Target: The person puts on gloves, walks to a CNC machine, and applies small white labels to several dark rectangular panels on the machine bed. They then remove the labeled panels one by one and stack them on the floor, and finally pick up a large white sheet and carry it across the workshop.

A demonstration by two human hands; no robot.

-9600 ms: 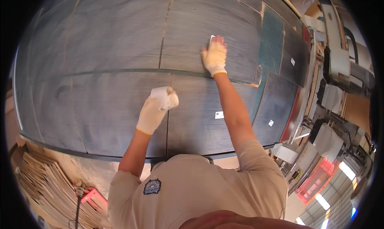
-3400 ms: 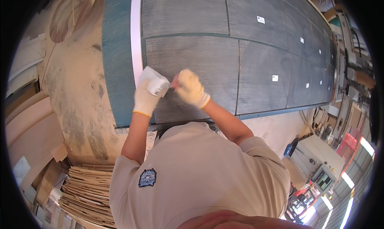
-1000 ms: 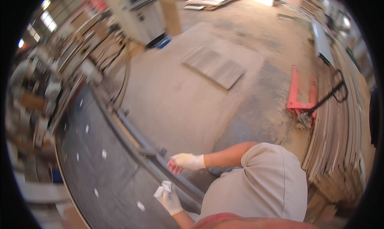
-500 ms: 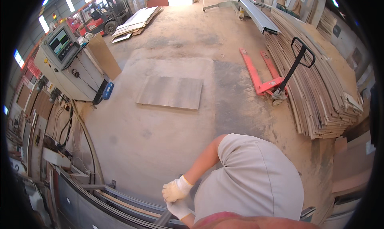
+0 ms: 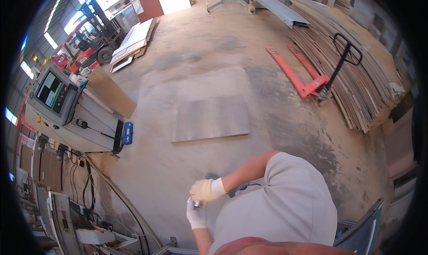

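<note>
My right hand (image 5: 206, 191), in a cream knitted glove, is bent over at the fingers just above my left hand (image 5: 196, 216), in a white glove. The two hands meet in front of my grey shirt. Between them shows a small silvery thing (image 5: 196, 204), mostly covered by the gloves; its kind cannot be made out. Both hands look closed around this spot. Beyond them, a flat grey-brown board (image 5: 211, 119) lies on the dusty floor, apart from my hands.
A machine console (image 5: 53, 94) with a screen stands left, a blue box (image 5: 128, 133) at its foot. Hoses (image 5: 120, 195) run along the floor below it. On the right are a red pallet jack (image 5: 307, 86) and a tall stack of boards (image 5: 352, 90). A forklift (image 5: 91, 50) stands far left.
My view has shifted, and the metal rails at the lower left have mostly left it. My hands remain together; the small silvery thing between them now shows.
</note>
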